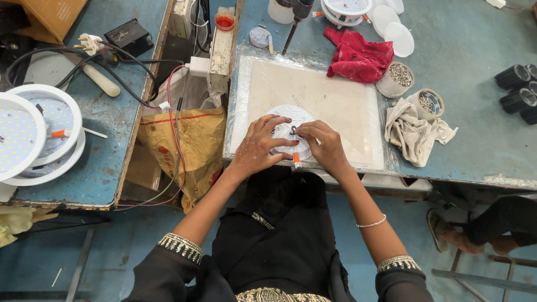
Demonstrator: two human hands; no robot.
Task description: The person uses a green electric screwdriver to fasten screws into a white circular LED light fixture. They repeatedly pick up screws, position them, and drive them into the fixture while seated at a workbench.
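A round white lamp housing (288, 131) lay on a plastic-wrapped board (335, 100) near its front edge. The left hand (260, 145) rested flat across the housing's left side, fingers spread. The right hand (324, 144) pinched a small dark clip (292, 131) at the housing's centre, thumb and forefinger closed on it. 2 screw-filled tubs (394, 78) stood beside a red rag (358, 56).
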